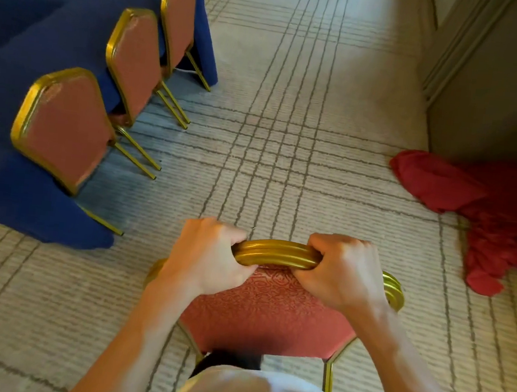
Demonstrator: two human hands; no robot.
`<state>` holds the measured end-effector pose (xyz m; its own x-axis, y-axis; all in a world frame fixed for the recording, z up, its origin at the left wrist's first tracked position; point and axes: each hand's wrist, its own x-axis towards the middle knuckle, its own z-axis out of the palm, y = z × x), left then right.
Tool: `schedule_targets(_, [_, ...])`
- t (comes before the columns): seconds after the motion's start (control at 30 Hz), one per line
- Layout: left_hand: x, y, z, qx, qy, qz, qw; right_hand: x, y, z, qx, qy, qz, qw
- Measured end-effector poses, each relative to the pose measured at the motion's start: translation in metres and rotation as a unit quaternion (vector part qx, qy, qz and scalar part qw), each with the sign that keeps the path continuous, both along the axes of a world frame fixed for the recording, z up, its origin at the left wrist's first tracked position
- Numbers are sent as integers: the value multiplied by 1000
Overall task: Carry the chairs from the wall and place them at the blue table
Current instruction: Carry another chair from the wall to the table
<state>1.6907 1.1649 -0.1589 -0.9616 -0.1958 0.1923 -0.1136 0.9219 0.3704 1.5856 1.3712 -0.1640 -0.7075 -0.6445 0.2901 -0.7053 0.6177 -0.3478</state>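
Observation:
A chair (265, 311) with a gold frame and red patterned padding is right in front of me, low in the view. My left hand (209, 256) and my right hand (343, 270) both grip the gold top rail of its back, fingers curled round it. The blue table (59, 44), draped in a blue cloth to the floor, runs along the left side. Three matching chairs stand pushed in against it: a near one (63, 129), a middle one (135, 64) and a far one (180, 18). The held chair's legs are mostly hidden.
Pale carpet (306, 121) with grey line patterns covers the floor between the table and the wall. A crumpled red cloth (485, 213) lies on the floor at the right. A grey wall with a door frame (493, 77) stands at the upper right.

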Motion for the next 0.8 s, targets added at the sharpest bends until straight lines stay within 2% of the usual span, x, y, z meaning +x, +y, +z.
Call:
schedule_targets(0.2, [-110,-72,17,-11,29,-42,999,-88,-63,20,-25,34,-49,998])
schedule_targets(0.43, [-210,-118,37,-27,16,-87,996,-178,-107,35,-9,44,-98,994])
schedule_targets(0.63, [-294,-153,35,-25,14,-91,995,-264,-140,26,-13,52,-89,995])
schedule_targets(0.8, [-396,-179,22,-43,2,-83,996,-370,-168,12,-16,42,-76,996])
